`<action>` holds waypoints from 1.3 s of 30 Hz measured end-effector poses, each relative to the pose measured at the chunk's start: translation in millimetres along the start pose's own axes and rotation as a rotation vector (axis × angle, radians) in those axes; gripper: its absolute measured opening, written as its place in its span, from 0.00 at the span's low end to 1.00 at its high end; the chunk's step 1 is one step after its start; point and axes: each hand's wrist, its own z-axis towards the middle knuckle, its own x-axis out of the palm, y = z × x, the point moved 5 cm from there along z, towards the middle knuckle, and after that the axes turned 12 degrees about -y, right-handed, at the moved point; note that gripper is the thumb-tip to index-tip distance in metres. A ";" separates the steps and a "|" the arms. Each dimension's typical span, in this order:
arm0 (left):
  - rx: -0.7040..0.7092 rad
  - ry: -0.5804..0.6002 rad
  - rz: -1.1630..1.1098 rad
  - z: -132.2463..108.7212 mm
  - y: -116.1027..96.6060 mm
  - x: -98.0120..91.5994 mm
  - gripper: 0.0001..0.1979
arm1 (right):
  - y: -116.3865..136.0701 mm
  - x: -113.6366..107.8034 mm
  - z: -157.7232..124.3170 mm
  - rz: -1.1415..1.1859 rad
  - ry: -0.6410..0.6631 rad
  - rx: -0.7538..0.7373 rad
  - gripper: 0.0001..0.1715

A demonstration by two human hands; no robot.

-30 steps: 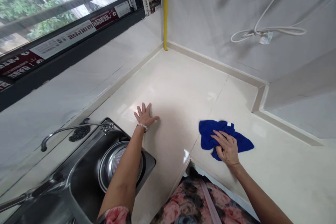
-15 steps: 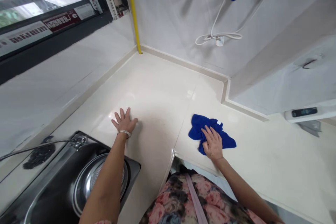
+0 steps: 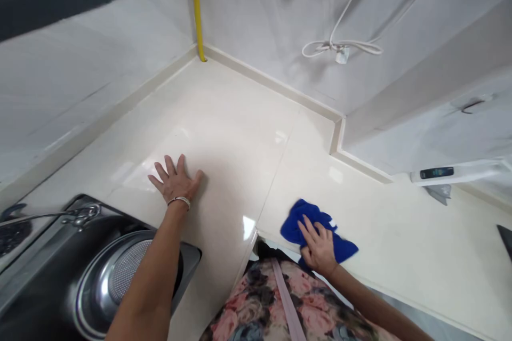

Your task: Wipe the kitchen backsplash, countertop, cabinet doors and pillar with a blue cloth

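Since the earlier frames the blue cloth [image 3: 316, 229] and the right hand [image 3: 319, 249] on it have come nearer the front edge of the countertop [image 3: 224, 133], while the left hand [image 3: 176, 182] has kept its place beside the sink [image 3: 52, 272].

The left hand lies flat and unclenched, fingers spread, palm down on the bare counter, a silver bracelet [image 3: 180, 201] at its wrist; it grips nothing. The right hand presses down on the cloth with fingers extended and slightly spread; whether any fabric is pinched under the palm is hard to tell, since the hand covers it.

The cloth is bunched and rumpled, deep blue, with a small white tag on its upper side, lying at the counter's front edge just right of the seam between two slabs.

In the dark metal sink sits a round steel basin [image 3: 116, 282] with a perforated strainer bottom, partly hidden by the left forearm. A faucet handle [image 3: 80, 217] stands at the sink's rim.
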 end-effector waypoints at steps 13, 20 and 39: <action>-0.002 -0.042 -0.004 2.7 -0.5 -0.6 0.43 | 125.3 59.6 113.2 0.362 0.244 -0.256 0.40; -0.002 -0.031 -0.006 3.7 -4.8 -5.4 0.46 | 97.7 38.1 94.8 0.210 0.220 -0.206 0.45; 0.005 -0.031 -0.068 3.6 -4.2 -11.5 0.40 | -12.4 76.1 179.6 0.136 0.119 -0.051 0.34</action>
